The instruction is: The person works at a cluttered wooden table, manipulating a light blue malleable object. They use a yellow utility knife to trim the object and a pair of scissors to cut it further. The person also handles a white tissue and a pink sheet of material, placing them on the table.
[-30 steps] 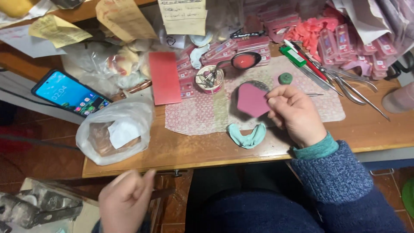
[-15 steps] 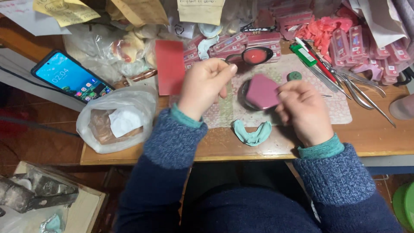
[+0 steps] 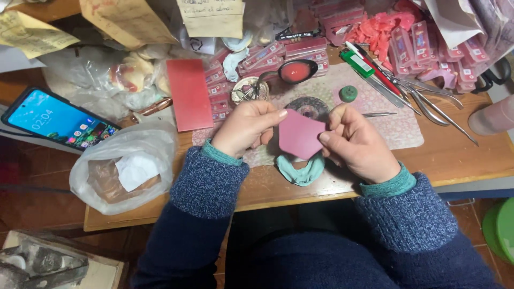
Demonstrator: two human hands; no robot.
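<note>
- Both hands are up over the desk pinching a flat pink wax sheet, roughly pentagon shaped, held between them just above the tabletop.
- Left hand has its fingers closed on the sheet's left edge, thumb on top near the upper corner.
- Right hand grips the right edge, thumb pressed on the front face, other fingers curled behind it.
- Right under the sheet sits a pale teal dental mould on the patterned mat, partly hidden by the sheet.
- Behind the hands: a small round dish with metal bits in it, and a spoon-like ladle with red stuff in the bowl.
- A red rectangular slab lies left of the left hand, well apart from it.
- Metal hand tools lie fanned out to the right, a little green cap near them.
- Far left there's a phone with its screen lit, and a crumpled plastic bag at the desk edge.
</note>
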